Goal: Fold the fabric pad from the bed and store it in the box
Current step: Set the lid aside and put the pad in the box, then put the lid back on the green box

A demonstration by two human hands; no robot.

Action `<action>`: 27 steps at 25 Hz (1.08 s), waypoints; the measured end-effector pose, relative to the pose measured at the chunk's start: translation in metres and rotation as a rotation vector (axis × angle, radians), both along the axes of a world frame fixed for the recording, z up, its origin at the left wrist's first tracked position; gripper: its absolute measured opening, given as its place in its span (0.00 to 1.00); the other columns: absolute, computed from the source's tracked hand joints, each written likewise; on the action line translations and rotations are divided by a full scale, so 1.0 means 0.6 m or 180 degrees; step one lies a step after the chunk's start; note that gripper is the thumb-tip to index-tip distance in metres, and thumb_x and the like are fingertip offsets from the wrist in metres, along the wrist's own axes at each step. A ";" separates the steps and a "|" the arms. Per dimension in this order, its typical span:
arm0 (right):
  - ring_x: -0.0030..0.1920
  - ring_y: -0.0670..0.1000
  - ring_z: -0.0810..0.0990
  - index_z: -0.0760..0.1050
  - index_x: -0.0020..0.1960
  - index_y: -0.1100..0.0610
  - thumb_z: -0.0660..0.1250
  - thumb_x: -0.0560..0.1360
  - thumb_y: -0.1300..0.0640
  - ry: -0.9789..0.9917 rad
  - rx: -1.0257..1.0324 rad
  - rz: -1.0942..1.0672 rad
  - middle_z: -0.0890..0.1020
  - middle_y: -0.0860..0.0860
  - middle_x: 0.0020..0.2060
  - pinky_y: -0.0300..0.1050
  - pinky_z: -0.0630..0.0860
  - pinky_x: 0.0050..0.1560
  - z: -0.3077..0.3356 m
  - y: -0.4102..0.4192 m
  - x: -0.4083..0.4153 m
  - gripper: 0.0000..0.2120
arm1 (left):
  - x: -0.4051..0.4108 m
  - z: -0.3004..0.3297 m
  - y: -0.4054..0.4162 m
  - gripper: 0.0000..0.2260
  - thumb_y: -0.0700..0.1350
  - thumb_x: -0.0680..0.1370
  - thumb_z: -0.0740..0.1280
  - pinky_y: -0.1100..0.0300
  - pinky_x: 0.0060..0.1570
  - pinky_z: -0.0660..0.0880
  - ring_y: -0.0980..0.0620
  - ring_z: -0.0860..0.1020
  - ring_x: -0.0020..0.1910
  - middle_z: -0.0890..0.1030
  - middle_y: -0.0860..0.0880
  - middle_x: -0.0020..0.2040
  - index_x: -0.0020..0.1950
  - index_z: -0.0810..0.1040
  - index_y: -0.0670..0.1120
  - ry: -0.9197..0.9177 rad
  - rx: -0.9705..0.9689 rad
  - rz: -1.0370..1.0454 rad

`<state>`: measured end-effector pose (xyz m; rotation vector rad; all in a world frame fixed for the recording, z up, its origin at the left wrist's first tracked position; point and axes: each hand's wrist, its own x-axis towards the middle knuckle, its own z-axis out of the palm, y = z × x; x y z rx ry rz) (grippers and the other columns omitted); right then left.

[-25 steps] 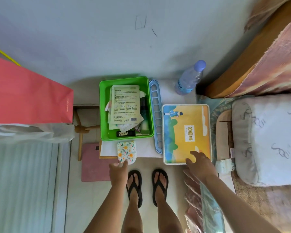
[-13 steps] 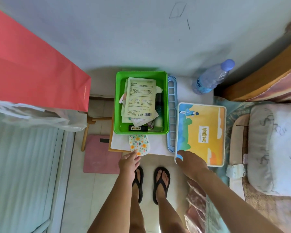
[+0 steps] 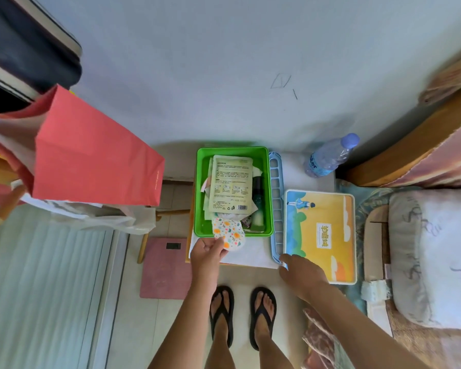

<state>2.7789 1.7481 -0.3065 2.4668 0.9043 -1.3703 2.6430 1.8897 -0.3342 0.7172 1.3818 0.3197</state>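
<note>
The folded fabric pad (image 3: 230, 232), white with orange and green flowers, is held by my left hand (image 3: 207, 253) at its near edge. The pad leans over the front rim of the green box (image 3: 200, 190), partly inside it. The box holds paper sachets and a dark bottle. My right hand (image 3: 301, 272) rests on the near left corner of the yellow and blue lid (image 3: 320, 235), which lies to the right of the box on the small table.
A light blue slotted rack (image 3: 275, 198) stands between box and lid. A water bottle (image 3: 330, 155) lies behind the lid. A red paper bag (image 3: 91, 155) hangs at left, a pink scale (image 3: 165, 267) lies on the floor, and the bed with a pillow (image 3: 434, 251) is at right.
My left hand took hold of the flowered pad on the table and lifted it forward onto the green box's front rim. My right hand slid left along the lid's near edge.
</note>
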 end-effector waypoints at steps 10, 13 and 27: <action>0.63 0.54 0.73 0.65 0.68 0.52 0.50 0.80 0.53 -0.0077 -0.0278 -0.0305 0.74 0.52 0.64 0.47 0.70 0.61 -0.017 -0.018 0.016 0.18 | 0.124 -0.064 0.070 0.14 0.39 0.79 0.61 0.53 0.47 0.76 0.43 0.79 0.52 0.77 0.37 0.58 0.63 0.70 0.36 0.0323 -0.0149 -0.0917; 0.63 0.55 0.73 0.65 0.69 0.53 0.50 0.80 0.53 -0.0063 -0.0277 -0.0275 0.74 0.53 0.64 0.48 0.71 0.61 -0.014 -0.014 0.017 0.18 | 0.108 -0.052 0.033 0.04 0.40 0.78 0.61 0.60 0.34 0.73 0.52 0.79 0.37 0.78 0.44 0.48 0.51 0.74 0.43 0.0481 -0.0012 -0.1160; 0.64 0.56 0.74 0.66 0.68 0.54 0.50 0.80 0.55 -0.0040 -0.0286 -0.0560 0.75 0.53 0.64 0.49 0.71 0.61 -0.055 -0.112 0.039 0.17 | 0.129 -0.112 -0.211 0.12 0.45 0.78 0.61 0.56 0.50 0.72 0.45 0.78 0.56 0.79 0.44 0.57 0.60 0.71 0.42 0.1385 0.0673 -0.3250</action>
